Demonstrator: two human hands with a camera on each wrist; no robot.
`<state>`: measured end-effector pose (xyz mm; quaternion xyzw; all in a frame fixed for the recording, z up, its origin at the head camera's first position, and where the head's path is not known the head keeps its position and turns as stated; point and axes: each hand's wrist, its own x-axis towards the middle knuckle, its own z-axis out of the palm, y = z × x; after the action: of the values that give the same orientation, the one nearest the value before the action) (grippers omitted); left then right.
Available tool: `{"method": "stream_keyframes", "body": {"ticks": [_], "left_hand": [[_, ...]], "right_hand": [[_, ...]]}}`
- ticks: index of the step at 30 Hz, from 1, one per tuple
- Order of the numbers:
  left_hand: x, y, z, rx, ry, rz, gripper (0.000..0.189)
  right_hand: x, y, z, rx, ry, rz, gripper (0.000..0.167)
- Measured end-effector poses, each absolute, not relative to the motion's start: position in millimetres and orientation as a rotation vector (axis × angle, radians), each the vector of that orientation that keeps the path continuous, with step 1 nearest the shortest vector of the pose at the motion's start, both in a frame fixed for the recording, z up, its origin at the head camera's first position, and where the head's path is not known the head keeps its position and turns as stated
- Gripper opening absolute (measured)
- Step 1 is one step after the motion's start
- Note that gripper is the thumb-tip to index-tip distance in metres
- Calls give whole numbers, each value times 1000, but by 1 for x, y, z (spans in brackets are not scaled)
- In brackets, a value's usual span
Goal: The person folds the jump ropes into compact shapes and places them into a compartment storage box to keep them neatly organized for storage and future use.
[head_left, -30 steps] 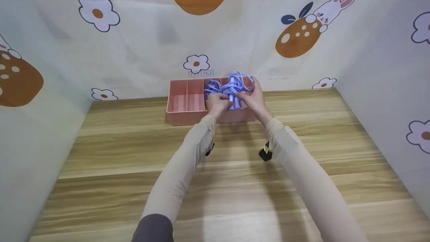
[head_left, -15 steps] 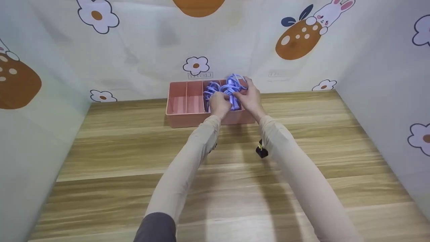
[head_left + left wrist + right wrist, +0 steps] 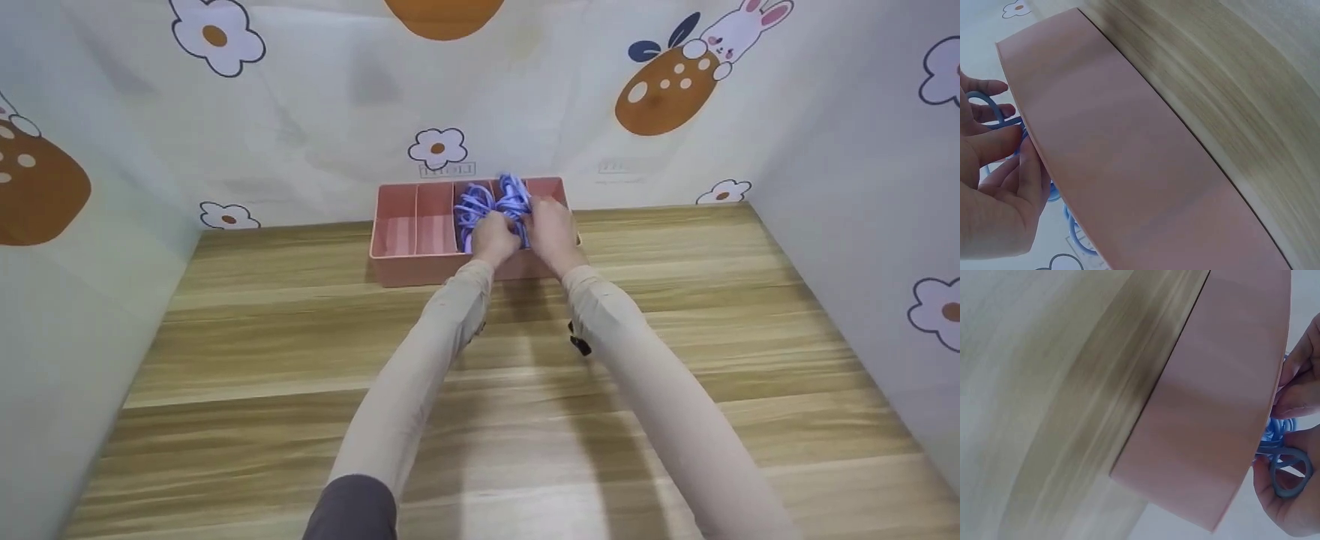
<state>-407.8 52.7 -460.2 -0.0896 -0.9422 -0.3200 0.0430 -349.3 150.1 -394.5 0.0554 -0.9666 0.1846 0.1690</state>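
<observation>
A blue-purple jump rope (image 3: 513,195) is bundled in a compartment right of the middle of the pink divided box (image 3: 420,270). My left hand (image 3: 495,238) reaches over the box's front rim and pinches the lower part of this rope, where its handles are hidden. On the rope's right side my right hand (image 3: 553,232) holds it with curled fingers. A loop of the rope (image 3: 1292,489) shows against the right hand in the right wrist view. A second bundled jump rope (image 3: 474,204) lies in the neighbouring compartment to the left.
The box stands at the back of the wood-grain table (image 3: 285,337), close to the patterned back wall (image 3: 322,112). Thin pink dividers (image 3: 416,217) split it into several compartments. A side wall (image 3: 862,187) rises on the right.
The jump rope has gone down into its compartment, its handles dropping behind the front rim. My right hand has moved left and its fingers have closed in on the bundle.
</observation>
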Motion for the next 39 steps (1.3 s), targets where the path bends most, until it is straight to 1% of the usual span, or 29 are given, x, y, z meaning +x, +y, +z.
{"method": "stream_keyframes", "body": {"ticks": [4, 9, 12, 18, 20, 21, 22, 24, 25, 26, 29, 31, 32, 36, 37, 39], "left_hand": [[-419, 55, -478, -253, -2807, -952, 16], [-437, 57, -496, -194, -2832, -954, 16], [-465, 59, -526, -187, -2832, -976, 15], [-545, 65, -615, -250, -2739, -1078, 12], [-558, 65, -631, -281, -2685, -1114, 12], [-558, 63, -633, -291, -2656, -1126, 12], [-552, 62, -626, -293, -2639, -1143, 12], [-522, 57, -593, -279, -2637, -1167, 9], [-501, 55, -570, -252, -2638, -1174, 9], [-473, 53, -538, -220, -2661, -1184, 10], [-402, 45, -455, -141, -2707, -1247, 23], [-366, 40, -416, -116, -2695, -1289, 28], [-353, 37, -401, -114, -2700, -1291, 30], [-337, 29, -391, -174, -2613, -1184, 31], [-337, 26, -392, -193, -2598, -1135, 31], [-336, 20, -394, -238, -2585, -1032, 33]], "right_hand": [[-350, 143, -389, 126, -2813, 294, 18], [-353, 135, -384, 121, -2863, 183, 21], [-356, 134, -383, 137, -2889, 160, 20], [-359, 133, -390, 149, -2900, 113, 21], [-358, 132, -394, 172, -2888, 73, 22], [-357, 131, -396, 184, -2878, 51, 22], [-357, 130, -398, 195, -2869, 31, 22], [-357, 129, -401, 211, -2858, -8, 22], [-357, 129, -402, 216, -2852, -24, 23], [-358, 130, -403, 213, -2845, -30, 22], [-358, 134, -406, 183, -2832, 29, 19], [-357, 139, -408, 163, -2817, 121, 19], [-356, 142, -409, 157, -2808, 172, 23], [-350, 154, -415, 160, -2755, 374, 53], [-348, 158, -416, 167, -2746, 410, 59], [-344, 163, -417, 179, -2734, 458, 66]]}}
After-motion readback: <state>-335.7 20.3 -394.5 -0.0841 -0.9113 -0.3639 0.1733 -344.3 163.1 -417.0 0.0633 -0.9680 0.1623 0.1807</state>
